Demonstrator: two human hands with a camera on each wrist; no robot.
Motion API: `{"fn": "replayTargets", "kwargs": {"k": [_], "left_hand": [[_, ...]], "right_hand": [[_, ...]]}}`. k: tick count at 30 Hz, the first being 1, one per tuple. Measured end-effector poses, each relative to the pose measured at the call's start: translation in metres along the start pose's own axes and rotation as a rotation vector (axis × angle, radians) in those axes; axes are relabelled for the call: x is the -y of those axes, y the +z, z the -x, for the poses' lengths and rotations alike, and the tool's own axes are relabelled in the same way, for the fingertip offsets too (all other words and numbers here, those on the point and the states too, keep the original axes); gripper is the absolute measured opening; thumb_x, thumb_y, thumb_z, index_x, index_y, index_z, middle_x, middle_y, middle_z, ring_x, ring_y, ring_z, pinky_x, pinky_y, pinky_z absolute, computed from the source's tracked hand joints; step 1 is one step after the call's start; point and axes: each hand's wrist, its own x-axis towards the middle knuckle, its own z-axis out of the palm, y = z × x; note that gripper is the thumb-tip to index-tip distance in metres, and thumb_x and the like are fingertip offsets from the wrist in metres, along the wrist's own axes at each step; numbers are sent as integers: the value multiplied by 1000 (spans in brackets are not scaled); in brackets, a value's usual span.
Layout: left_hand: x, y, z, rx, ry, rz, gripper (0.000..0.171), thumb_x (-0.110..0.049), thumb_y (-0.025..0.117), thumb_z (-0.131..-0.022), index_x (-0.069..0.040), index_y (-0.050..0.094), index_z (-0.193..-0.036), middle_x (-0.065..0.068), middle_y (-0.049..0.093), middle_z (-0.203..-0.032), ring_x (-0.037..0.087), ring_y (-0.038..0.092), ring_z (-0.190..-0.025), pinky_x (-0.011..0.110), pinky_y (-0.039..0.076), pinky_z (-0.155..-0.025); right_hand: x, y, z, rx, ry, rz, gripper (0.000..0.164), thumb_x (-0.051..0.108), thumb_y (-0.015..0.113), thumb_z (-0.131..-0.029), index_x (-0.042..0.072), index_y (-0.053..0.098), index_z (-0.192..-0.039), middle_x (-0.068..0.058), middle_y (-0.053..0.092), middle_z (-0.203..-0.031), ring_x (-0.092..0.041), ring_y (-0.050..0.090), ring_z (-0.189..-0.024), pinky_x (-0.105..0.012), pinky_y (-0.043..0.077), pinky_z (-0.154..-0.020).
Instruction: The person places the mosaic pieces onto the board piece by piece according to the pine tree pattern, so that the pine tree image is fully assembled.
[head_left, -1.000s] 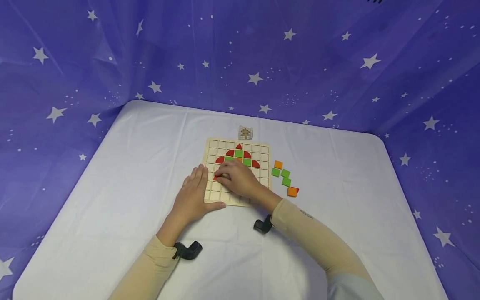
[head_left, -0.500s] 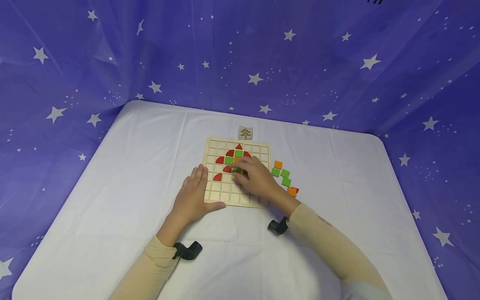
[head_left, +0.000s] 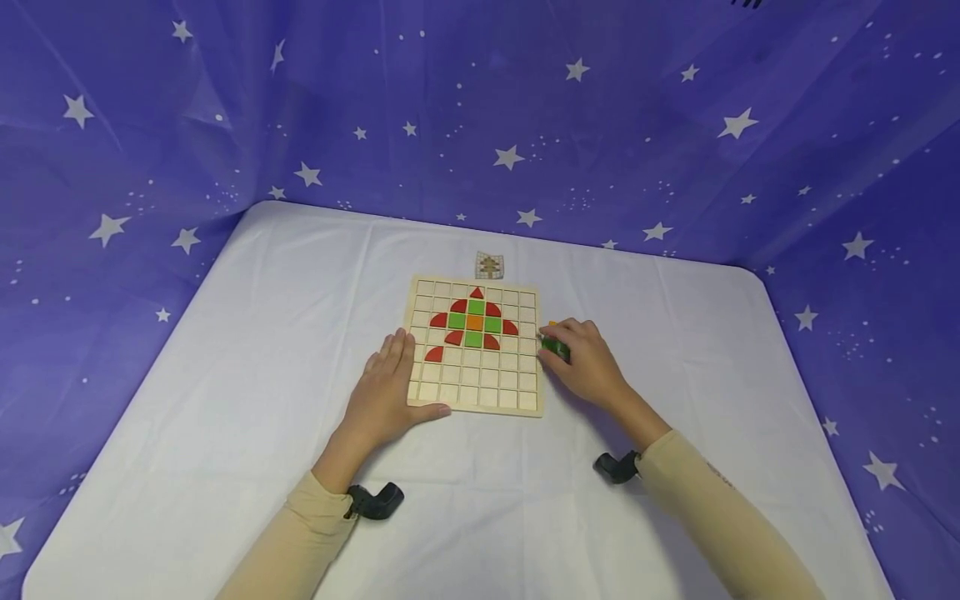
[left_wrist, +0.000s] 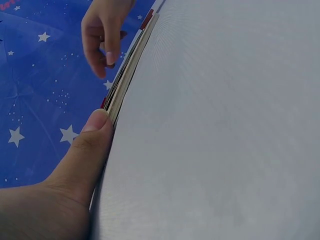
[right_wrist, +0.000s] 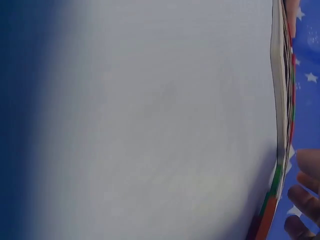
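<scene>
A wooden grid board [head_left: 480,379] lies on the table. On it red, green and orange pieces form a stepped shape, with a red triangle [head_left: 477,292] at the top, an orange square [head_left: 475,322] in the middle and a red quarter-circle [head_left: 434,354] at lower left. My left hand [head_left: 382,392] rests at the board's lower left corner, fingers straight along the left side, thumb at the near edge. Just off the right edge, my right hand [head_left: 588,362] hovers with bent, parted fingers over loose green tiles [head_left: 557,347], holding nothing. It hides most of the other loose pieces.
A small card [head_left: 490,266] with a tree pattern on a grid lies beyond the board. White cloth covers the table [head_left: 225,375]. A purple starry curtain [head_left: 450,108] hangs behind it. Each wrist carries a black camera mount [head_left: 377,501].
My right hand has moved right, from the red quarter-circle at the board's lower left, across the board, to the loose tiles beyond its right edge. The left hand has stayed in place.
</scene>
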Motion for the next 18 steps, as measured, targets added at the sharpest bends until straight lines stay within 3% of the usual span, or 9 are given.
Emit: {"fn": "replayTargets", "kwargs": {"k": [9, 18], "left_hand": [[-1, -2, 0, 17, -9, -9, 130, -70, 75, -72, 3, 10, -157, 18, 4, -167, 35, 6, -155, 53, 14, -125], [0, -1, 0, 17, -6, -11, 130, -71, 74, -72, 3, 9, -157, 19, 5, -167, 35, 7, -155, 53, 15, -124]], "right_hand": [[-14, -4, 6, 15, 12, 16, 34, 33, 71, -92, 13, 71, -120, -5, 65, -119, -26, 50, -105, -43, 44, -88], [-18, -1, 0, 18, 26, 27, 39, 36, 72, -91, 15, 68, -124, -5, 65, -119, -26, 50, -107, -42, 43, -86]]}}
